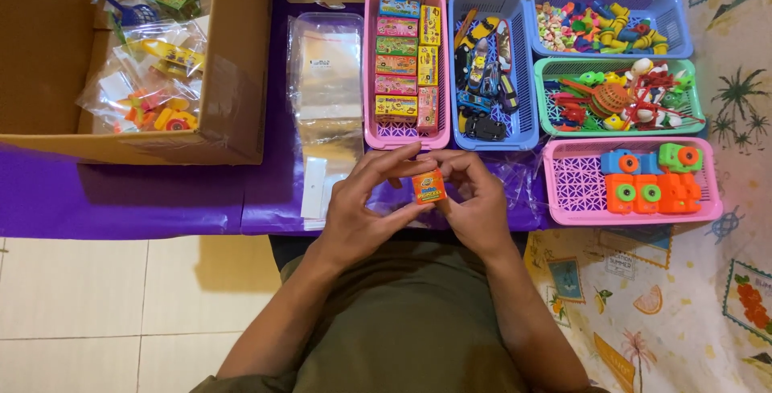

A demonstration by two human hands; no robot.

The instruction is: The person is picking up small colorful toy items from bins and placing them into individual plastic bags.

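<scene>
left hand point(362, 212), right hand point(474, 200), fingers point(386, 164) closed round small orange box point(429, 186)

A home floor used for packing small toys: beyond the hands lie a purple sheet point(161, 200), toy-filled plastic baskets point(631, 180), a cardboard box point(233, 79), beside pale tiles point(96, 296).

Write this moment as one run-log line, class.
left hand: holds small orange box | right hand: same box | behind: pink basket of small boxes | left: cardboard box of bagged toys
</scene>
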